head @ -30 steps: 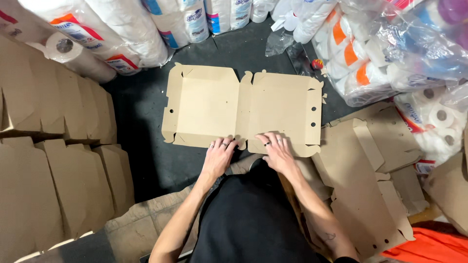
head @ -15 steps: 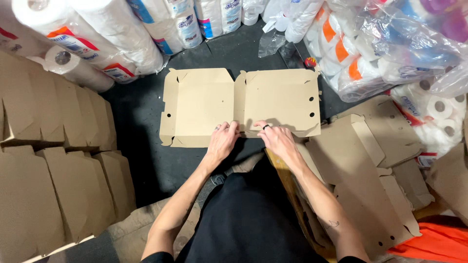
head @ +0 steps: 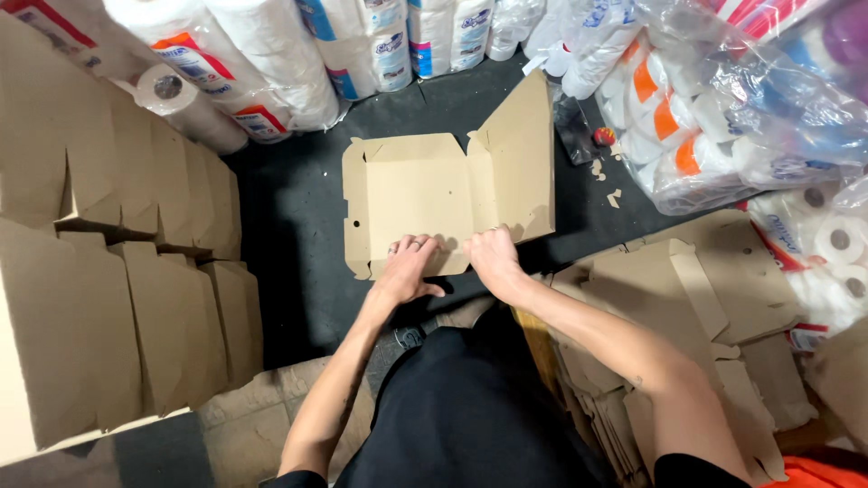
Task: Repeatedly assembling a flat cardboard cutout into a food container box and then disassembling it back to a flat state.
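The box blank (head: 425,194) lies on the dark floor (head: 289,262), its right half tilted up. The left hand (head: 407,267) presses flat, fingers spread, on its near edge. The right hand (head: 491,256) seems curled around that edge. Folded boxes (head: 117,271) stand left.

White paper-roll packs (head: 271,54), orange-blue labels, far left; clear-wrapped orange-white packs (head: 714,117) far right; folded brown boxes (head: 108,271) stacked left.
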